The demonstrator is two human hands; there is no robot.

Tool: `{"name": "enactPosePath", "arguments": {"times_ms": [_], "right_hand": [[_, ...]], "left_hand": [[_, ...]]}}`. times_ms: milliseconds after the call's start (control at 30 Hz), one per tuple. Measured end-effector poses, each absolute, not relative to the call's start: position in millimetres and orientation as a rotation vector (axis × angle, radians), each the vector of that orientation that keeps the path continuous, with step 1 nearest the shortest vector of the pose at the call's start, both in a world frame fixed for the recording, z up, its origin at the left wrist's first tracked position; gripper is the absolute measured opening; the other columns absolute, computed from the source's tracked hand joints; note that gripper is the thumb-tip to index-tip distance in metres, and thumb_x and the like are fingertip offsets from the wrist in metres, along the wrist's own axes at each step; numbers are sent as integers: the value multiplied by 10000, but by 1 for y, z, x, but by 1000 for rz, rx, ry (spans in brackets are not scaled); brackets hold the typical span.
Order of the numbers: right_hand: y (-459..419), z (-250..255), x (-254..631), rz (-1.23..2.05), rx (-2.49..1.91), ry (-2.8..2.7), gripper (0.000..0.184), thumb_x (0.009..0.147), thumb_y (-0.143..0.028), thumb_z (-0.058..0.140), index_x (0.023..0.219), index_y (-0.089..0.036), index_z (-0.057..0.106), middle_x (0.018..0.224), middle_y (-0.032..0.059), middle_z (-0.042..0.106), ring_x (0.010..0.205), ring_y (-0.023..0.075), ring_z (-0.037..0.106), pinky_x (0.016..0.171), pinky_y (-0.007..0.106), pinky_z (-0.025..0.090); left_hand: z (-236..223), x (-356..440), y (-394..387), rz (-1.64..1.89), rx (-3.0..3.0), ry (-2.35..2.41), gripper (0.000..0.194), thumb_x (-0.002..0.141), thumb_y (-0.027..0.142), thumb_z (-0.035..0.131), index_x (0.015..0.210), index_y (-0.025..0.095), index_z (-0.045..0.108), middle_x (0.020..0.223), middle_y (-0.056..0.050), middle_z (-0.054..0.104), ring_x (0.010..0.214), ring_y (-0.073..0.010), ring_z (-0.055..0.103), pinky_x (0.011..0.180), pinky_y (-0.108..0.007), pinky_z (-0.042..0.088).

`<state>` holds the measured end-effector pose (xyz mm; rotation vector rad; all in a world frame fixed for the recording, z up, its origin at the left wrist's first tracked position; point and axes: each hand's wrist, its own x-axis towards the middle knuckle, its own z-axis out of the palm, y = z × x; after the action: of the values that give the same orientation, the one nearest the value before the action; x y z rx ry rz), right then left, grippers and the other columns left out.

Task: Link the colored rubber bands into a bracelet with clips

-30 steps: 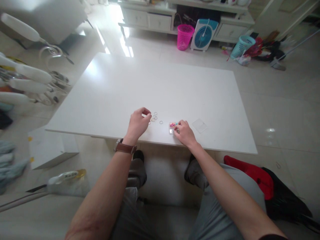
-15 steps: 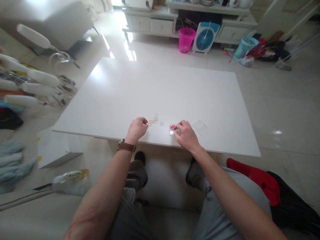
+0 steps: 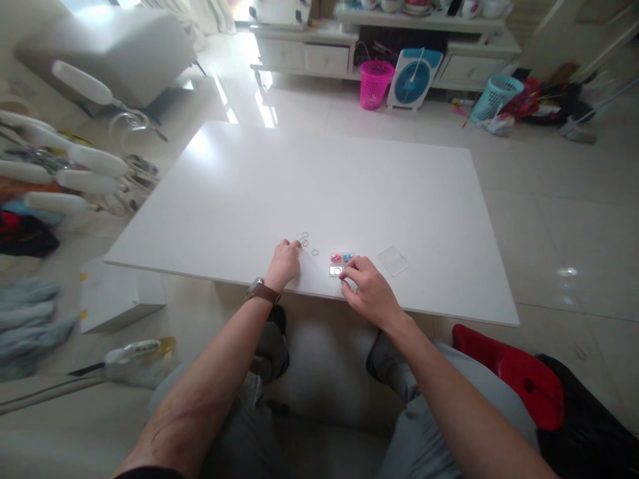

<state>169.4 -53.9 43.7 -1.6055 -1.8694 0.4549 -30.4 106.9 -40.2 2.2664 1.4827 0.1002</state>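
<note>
Several thin rings (image 3: 305, 243) lie loose on the white table (image 3: 319, 179); a single ring (image 3: 314, 252) sits slightly apart. My left hand (image 3: 285, 261), with a brown-strapped watch, rests at the left of the rings, its fingers curled down and covering some of them. What its fingertips hold is hidden. A small clear compartment box (image 3: 335, 265) contains pink and blue bits at the back and a ring in a front compartment. My right hand (image 3: 370, 289) is bent over the box's right side, thumb and forefinger close together; anything between them is too small to name.
A flat clear lid (image 3: 393, 261) lies on the table to the right of the box. The table's near edge runs just in front of my knees. A red object (image 3: 509, 372) is by my right leg. Beyond the table stand a pink basket (image 3: 372, 96) and a blue fan (image 3: 412, 80).
My left hand has moved right, over part of the ring group. My right hand has drawn back toward me, exposing more of the box and its blue bits. The view has shifted slightly.
</note>
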Motion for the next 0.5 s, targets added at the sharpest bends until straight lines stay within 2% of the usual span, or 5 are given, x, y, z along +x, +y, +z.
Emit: {"name": "enactPosePath", "arguments": {"times_ms": [133,300,500], "right_hand": [[-53,44,173,453,-1593,-1832,140,897,-84,575,897,-209,638,997,82,593,1010,248,577,889,396,520],[-54,45,173,458,-1583,-1826,146,894,-72,573,878,-203,636,1017,82,608,1023,240,577,901,386,511],[-51,42,172,468,-1598,-1821,143,888,-70,581,880,-200,639,1017,81,609,1009,236,577,898,379,506]], "left_hand": [[-37,-31,108,57,2222,1456,305,900,76,467,1095,128,696,1041,-148,681,994,-249,648,959,-360,507],[-27,-30,103,-9,2208,1453,263,862,66,511,1014,151,709,949,-105,734,914,-228,665,896,-338,508],[-25,-29,103,3,2174,1480,224,876,129,578,1049,158,717,950,-101,757,902,-228,678,886,-340,509]]}}
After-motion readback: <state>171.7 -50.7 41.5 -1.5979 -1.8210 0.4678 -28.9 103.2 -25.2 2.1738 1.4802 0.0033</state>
